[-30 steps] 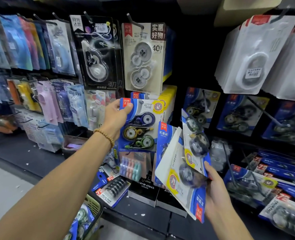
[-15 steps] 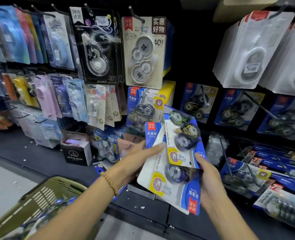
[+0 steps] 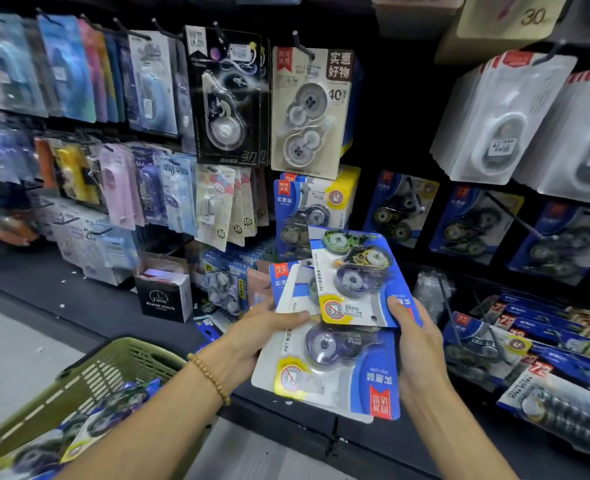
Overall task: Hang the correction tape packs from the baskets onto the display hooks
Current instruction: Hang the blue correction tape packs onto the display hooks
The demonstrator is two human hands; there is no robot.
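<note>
Both my hands hold a fanned stack of blue-and-white correction tape packs (image 3: 352,282) in front of the shelf. My right hand (image 3: 416,344) grips the stack's right edge, thumb on the top pack. My left hand (image 3: 252,336) holds the left side, thumb laid across a white pack (image 3: 324,368) lower in the stack. A matching blue pack (image 3: 307,209) hangs on a display hook just behind and above the stack. The olive green basket (image 3: 89,372) at lower left holds more of these packs (image 3: 106,414).
Pegboard hooks carry many other tape packs: black and beige ones (image 3: 307,109) above, white ones (image 3: 501,116) upper right, blue ones (image 3: 473,226) at right. A black alarm clock box (image 3: 163,299) stands on the dark shelf ledge. Bare hooks (image 3: 449,306) stick out at right.
My left hand hung a blue pack on the hook, then came down to the stack. It now holds the stack's left side. The basket has come into view at lower left.
</note>
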